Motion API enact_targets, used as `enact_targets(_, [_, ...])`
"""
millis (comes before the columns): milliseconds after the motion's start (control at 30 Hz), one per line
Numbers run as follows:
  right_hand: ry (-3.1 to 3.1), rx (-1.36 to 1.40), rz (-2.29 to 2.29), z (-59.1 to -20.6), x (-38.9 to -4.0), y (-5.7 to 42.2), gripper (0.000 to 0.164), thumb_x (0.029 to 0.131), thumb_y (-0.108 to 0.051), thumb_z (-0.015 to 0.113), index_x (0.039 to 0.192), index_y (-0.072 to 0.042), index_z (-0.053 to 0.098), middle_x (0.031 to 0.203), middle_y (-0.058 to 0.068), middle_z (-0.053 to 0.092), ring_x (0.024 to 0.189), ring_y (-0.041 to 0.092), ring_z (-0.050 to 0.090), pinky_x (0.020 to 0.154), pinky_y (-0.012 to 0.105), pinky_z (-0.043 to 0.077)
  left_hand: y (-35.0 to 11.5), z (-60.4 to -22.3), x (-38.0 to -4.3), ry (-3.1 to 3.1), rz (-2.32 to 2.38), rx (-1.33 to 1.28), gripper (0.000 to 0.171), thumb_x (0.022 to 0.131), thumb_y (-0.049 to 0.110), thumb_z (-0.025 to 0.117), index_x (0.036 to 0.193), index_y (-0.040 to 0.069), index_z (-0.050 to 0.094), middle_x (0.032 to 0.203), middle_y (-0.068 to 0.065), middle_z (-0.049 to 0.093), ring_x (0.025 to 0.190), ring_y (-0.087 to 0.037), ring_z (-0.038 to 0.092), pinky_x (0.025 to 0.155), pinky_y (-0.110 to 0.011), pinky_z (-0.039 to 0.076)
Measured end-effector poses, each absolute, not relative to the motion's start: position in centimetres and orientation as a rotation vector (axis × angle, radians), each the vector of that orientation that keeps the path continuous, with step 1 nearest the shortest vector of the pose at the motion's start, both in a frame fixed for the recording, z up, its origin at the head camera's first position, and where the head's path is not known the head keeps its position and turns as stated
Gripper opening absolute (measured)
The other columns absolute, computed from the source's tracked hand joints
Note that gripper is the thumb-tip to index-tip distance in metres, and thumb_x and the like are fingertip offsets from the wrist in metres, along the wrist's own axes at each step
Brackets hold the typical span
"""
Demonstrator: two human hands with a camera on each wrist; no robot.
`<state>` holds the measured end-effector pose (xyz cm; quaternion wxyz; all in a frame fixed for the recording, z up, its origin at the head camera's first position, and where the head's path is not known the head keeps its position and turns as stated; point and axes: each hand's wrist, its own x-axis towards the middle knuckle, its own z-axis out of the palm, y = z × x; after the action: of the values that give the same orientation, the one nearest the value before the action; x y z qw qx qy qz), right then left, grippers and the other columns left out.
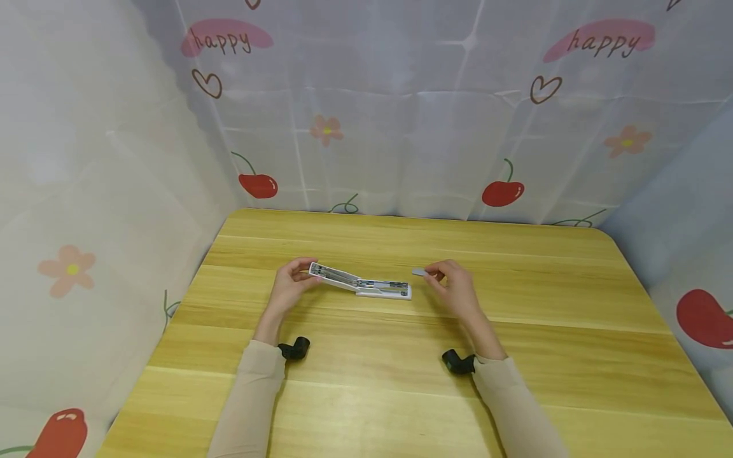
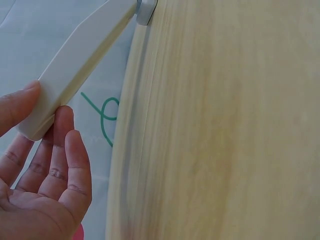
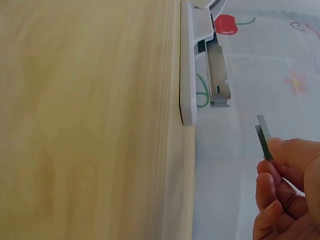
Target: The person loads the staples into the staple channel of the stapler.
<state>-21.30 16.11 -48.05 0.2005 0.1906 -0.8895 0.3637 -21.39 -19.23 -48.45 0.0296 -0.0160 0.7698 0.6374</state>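
Note:
A white stapler (image 1: 382,294) lies on the table, swung wide with its top arm tilted up to the left and its metal staple channel (image 3: 218,72) exposed. My left hand (image 1: 289,286) pinches the end of that raised top arm (image 2: 75,62) between thumb and fingers. Off the stapler's right end, my right hand (image 1: 453,287) holds a short strip of staples (image 3: 263,137) between thumb and forefinger. The strip (image 1: 420,272) points toward the stapler and is apart from it. In the right wrist view the other fingers curl below the strip.
Under the hands is a wood-grain table (image 1: 366,375) with rounded far corners. A printed curtain (image 1: 389,146) with cherries, flowers and hearts hangs behind and on both sides. Black wrist cameras stick out inward from the left cuff (image 1: 295,348) and the right cuff (image 1: 458,362).

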Motion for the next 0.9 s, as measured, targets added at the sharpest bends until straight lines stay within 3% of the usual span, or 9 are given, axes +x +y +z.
enact_targets(333, [-2.545,0.618,1.026,-47.9,-21.2,14.6,0.01,0.086,-0.006,0.073,0.093,0.0,0.073,0.086,0.012,0.068,0.075,0.024,0.061,0.066,0.036,0.051,-19.3,-48.3,-21.4,2.358,1.98,-0.05,0.051,0.084,-0.003,0.072,0.132,-0.002,0.056,0.129,-0.022,0.058,0.094,-0.014,0.062,0.079,-0.02,0.053])
enact_targets(600, [-2.6,0.652,1.01,-48.2,-21.3,13.9,0.01,0.087,-0.008,0.073,0.096,-0.002,0.073,0.088,0.01,0.068,0.077,0.022,0.061,0.068,0.037,0.053,-19.4,-48.4,-21.6,2.335,1.982,-0.063,0.051,0.084,-0.006,0.071,0.133,-0.006,0.054,0.129,-0.025,0.057,0.096,-0.021,0.061,0.079,-0.026,0.055])
enact_targets(900, [-2.656,0.691,0.999,-48.1,-21.4,13.4,0.01,0.088,-0.008,0.072,0.096,-0.002,0.073,0.09,0.009,0.068,0.077,0.021,0.062,0.069,0.036,0.054,-19.2,-48.5,-21.4,2.363,1.997,-0.038,0.05,0.083,-0.004,0.073,0.13,-0.003,0.057,0.127,-0.023,0.059,0.091,-0.014,0.062,0.076,-0.019,0.053])
